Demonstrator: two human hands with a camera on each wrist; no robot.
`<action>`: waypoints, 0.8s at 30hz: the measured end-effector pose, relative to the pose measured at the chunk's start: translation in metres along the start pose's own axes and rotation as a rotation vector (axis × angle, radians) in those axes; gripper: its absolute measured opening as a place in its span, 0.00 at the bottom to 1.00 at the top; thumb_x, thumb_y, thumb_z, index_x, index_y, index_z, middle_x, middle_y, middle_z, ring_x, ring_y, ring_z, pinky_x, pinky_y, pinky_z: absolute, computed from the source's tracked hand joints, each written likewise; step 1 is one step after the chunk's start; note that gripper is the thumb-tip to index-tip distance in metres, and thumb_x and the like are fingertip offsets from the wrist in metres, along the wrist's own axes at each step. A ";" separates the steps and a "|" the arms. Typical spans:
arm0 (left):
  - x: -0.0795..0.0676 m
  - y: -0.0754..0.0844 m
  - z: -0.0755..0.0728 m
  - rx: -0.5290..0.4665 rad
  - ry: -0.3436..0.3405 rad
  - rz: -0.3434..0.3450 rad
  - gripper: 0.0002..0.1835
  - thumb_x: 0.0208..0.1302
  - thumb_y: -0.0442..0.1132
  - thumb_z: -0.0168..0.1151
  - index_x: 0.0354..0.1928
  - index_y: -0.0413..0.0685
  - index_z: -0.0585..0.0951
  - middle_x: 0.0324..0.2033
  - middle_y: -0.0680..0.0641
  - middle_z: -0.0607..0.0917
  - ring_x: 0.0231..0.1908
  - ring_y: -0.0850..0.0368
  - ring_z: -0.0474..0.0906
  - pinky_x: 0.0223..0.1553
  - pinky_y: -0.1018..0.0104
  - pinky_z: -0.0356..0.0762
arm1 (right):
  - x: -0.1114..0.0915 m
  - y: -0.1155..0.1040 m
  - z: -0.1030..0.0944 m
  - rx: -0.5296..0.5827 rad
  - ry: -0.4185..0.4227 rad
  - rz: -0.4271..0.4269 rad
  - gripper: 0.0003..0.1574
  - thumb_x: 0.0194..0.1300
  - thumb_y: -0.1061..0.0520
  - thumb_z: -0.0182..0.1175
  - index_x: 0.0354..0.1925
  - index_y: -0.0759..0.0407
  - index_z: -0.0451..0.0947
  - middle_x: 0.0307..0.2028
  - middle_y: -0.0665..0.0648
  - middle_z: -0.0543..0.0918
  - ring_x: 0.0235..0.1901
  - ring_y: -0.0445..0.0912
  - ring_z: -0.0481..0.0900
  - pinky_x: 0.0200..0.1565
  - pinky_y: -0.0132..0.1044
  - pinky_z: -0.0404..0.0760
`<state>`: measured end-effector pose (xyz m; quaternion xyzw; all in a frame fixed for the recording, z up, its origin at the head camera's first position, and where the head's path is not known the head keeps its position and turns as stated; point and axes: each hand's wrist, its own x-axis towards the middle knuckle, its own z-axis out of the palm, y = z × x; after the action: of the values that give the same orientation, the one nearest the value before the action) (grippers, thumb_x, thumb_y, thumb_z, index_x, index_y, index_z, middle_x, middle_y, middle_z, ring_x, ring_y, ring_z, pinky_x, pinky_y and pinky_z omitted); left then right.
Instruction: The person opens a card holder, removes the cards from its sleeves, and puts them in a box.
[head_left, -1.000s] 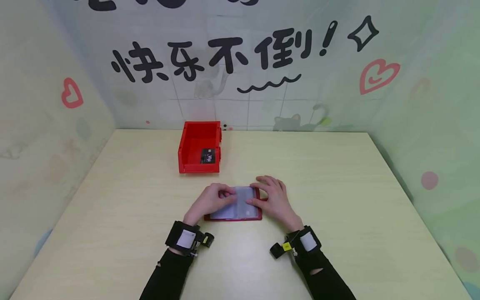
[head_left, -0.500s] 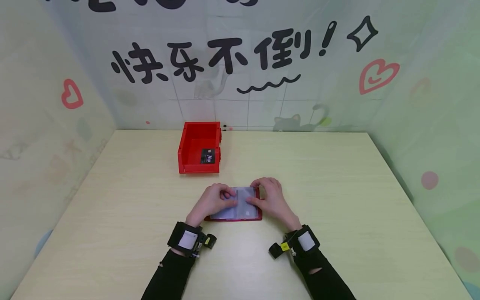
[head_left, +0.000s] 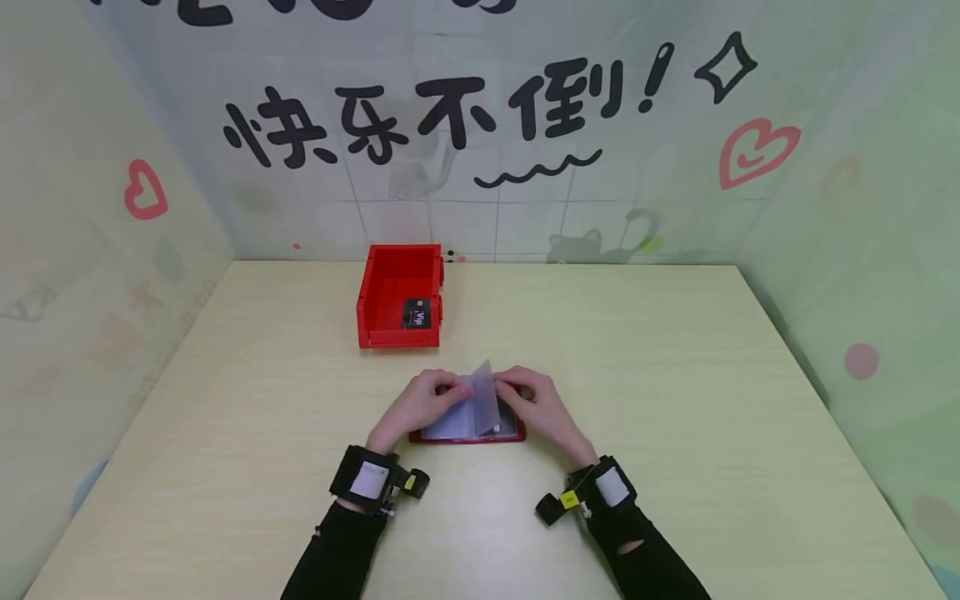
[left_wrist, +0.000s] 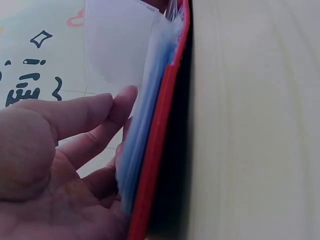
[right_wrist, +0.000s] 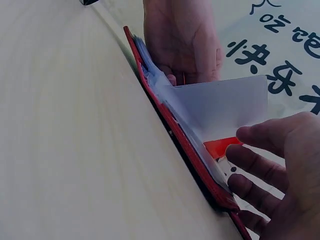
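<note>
A card holder (head_left: 450,429) with a red cover and clear plastic sleeves lies open on the table. One translucent sleeve page (head_left: 485,400) stands up from its middle, between both hands. My left hand (head_left: 420,408) holds the left-hand sleeves, thumb and forefinger close together; in the left wrist view, the fingertips (left_wrist: 127,97) reach the page stack (left_wrist: 145,130). My right hand (head_left: 546,410) has thumb and forefinger at the raised page's free edge, fingers bent. In the right wrist view, the thumb (right_wrist: 255,135) overlaps that page (right_wrist: 225,105). Something dark shows underneath it.
A red open bin (head_left: 397,337) stands farther back, left of centre, with a black "Vip" card (head_left: 416,313) inside. Printed fabric walls (head_left: 480,225) enclose the pale table (head_left: 675,400) at the back and sides.
The right-hand sleeve page lay flat and now stands upright, leaning toward the left. My right hand's spread fingers have drawn in and come down to the page edge; the left hand barely moved.
</note>
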<state>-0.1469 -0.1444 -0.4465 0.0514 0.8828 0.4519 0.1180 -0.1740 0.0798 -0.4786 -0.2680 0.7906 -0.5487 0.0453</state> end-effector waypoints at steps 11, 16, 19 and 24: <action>0.002 -0.004 -0.003 -0.024 -0.035 -0.020 0.25 0.72 0.60 0.55 0.52 0.49 0.86 0.47 0.46 0.86 0.46 0.53 0.76 0.45 0.65 0.72 | -0.001 0.005 0.014 -0.408 0.003 -0.131 0.26 0.61 0.50 0.70 0.57 0.53 0.84 0.43 0.56 0.82 0.43 0.49 0.74 0.48 0.42 0.68; 0.000 -0.001 -0.004 -0.039 -0.018 -0.077 0.28 0.68 0.64 0.58 0.55 0.49 0.81 0.45 0.47 0.84 0.46 0.54 0.77 0.47 0.63 0.74 | -0.002 0.000 0.018 -0.482 -0.005 -0.083 0.33 0.57 0.42 0.72 0.59 0.49 0.82 0.41 0.54 0.79 0.41 0.47 0.72 0.48 0.42 0.64; -0.001 -0.001 -0.006 -0.072 -0.009 -0.098 0.28 0.68 0.60 0.60 0.61 0.48 0.77 0.49 0.46 0.84 0.48 0.52 0.78 0.53 0.59 0.77 | -0.001 -0.002 0.020 -0.510 -0.013 -0.046 0.35 0.56 0.39 0.73 0.60 0.47 0.81 0.41 0.53 0.77 0.41 0.46 0.70 0.48 0.43 0.63; -0.003 -0.004 -0.010 -0.092 -0.009 -0.089 0.28 0.71 0.49 0.60 0.66 0.42 0.72 0.58 0.39 0.82 0.56 0.45 0.78 0.60 0.48 0.78 | -0.001 -0.004 0.022 -0.514 -0.004 -0.025 0.35 0.54 0.38 0.74 0.59 0.46 0.81 0.40 0.53 0.76 0.41 0.46 0.68 0.48 0.43 0.63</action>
<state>-0.1468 -0.1552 -0.4430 0.0087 0.8618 0.4862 0.1444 -0.1637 0.0614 -0.4842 -0.2815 0.9006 -0.3297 -0.0299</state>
